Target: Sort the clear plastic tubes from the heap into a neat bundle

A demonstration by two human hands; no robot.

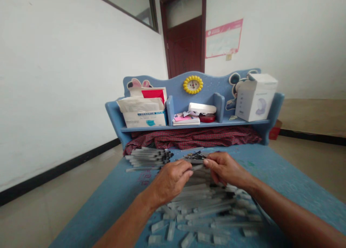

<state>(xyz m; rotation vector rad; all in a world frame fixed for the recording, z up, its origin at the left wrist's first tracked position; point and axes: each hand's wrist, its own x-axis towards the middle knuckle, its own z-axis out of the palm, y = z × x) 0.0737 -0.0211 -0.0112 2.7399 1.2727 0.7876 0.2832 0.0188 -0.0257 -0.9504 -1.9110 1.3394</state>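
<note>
My left hand (pixel 173 179) is closed, thumb against fingers, around the left end of a translucent pen barrel (pixel 198 167). The barrel's right end is pinched between the thumb and fingers of my right hand (pixel 227 168). Under and in front of both hands lies a spread of clear pen barrels (pixel 200 204), blurred in places. Short clear pen caps (pixel 158 225) are scattered along the near side. Small black pen parts (pixel 197 155) lie just beyond my fingers. Left of them is a stack of pens with black ends (pixel 151 158).
The blue desk (pixel 94 208) has a raised shelf (pixel 216 124) at its back. On it stand a mask box (pixel 146 118), a red round tin (pixel 207 118) and a white carton (pixel 255 100). Checked cloth (pixel 194 138) is bunched below. A yellow flower-shaped clock (pixel 193 85) is above.
</note>
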